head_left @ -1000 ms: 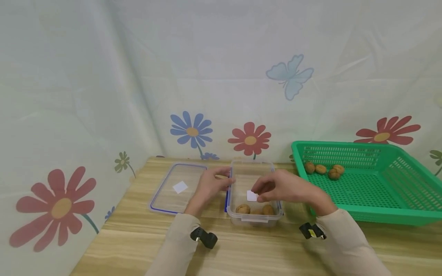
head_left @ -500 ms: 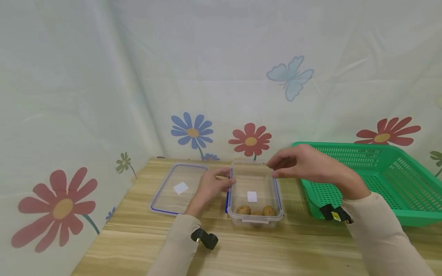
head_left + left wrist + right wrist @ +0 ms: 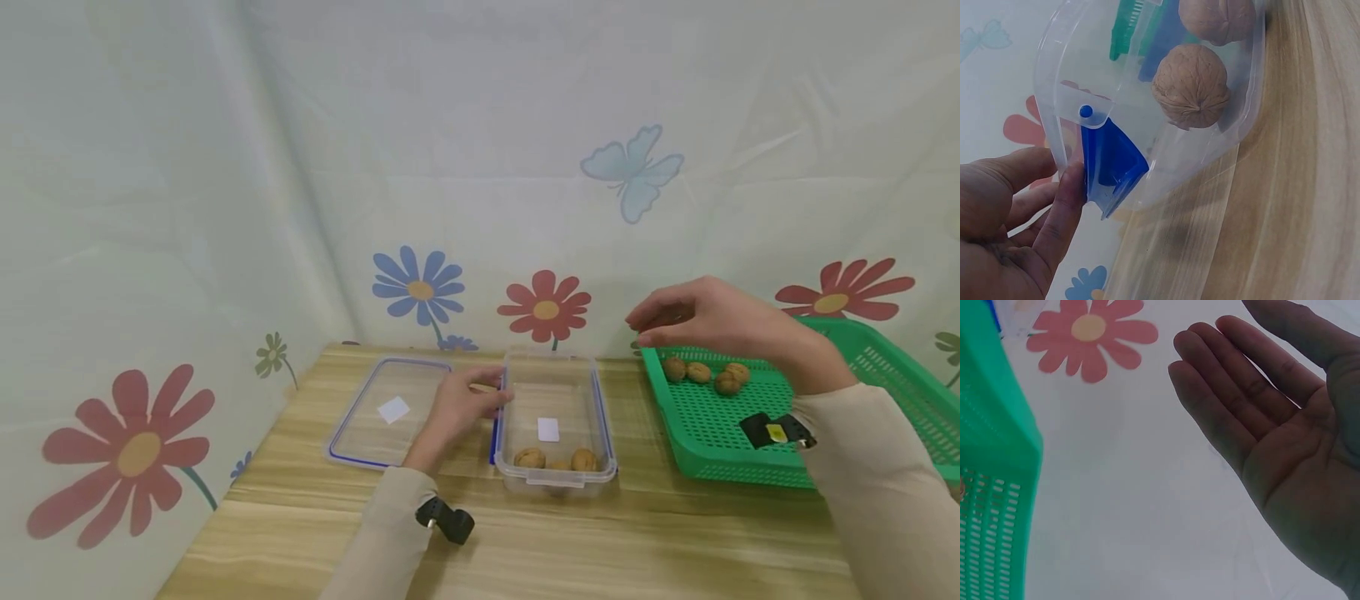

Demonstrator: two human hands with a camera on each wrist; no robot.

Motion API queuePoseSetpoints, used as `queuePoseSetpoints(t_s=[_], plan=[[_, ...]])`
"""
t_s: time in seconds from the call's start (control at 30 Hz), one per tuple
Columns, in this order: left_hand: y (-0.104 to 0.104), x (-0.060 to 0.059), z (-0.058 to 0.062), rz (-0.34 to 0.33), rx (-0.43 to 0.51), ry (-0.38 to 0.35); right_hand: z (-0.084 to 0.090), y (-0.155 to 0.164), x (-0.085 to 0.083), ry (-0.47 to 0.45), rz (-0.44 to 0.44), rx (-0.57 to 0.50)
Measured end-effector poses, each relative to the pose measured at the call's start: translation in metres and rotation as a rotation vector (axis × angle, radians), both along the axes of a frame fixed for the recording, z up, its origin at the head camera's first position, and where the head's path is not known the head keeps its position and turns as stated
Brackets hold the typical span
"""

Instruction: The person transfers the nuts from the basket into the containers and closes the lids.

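Note:
A clear plastic food container [image 3: 558, 477] with blue side clips stands on the table, walnuts [image 3: 530, 458] at its near end and a white label on its floor. My left hand [image 3: 461, 404] pinches the container's left rim between thumb and fingers, beside a hanging blue clip [image 3: 1110, 159] in the left wrist view. Over the left edge of the green basket [image 3: 686, 458], my right hand [image 3: 720, 325] is raised with nothing in it. Its fingers look nearly straight in the right wrist view. Several walnuts [image 3: 698, 372] lie in the basket's far left corner.
Left of the container, a clear lid [image 3: 356, 442] with a blue seal and a white label lies flat, partly behind my left hand. A flowered curtain [image 3: 480, 167] hangs close behind the wooden table [image 3: 570, 542].
My right hand has risen out of the container and moved right to the basket, where the walnuts show again after being covered. The left hand stays on the rim.

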State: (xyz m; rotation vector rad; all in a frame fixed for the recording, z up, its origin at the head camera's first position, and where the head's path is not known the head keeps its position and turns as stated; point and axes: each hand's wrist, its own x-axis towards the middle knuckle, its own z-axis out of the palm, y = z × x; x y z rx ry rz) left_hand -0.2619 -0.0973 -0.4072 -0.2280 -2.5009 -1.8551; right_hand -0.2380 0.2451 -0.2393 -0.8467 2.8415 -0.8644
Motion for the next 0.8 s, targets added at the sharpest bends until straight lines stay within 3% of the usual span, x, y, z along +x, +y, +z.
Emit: queuePoseSetpoints(t_s=[0.8], plan=[[0.000,0.002,0.000,-0.007,-0.009,0.009,-0.034,0.073,-0.046,0.006,-0.161,0.071]])
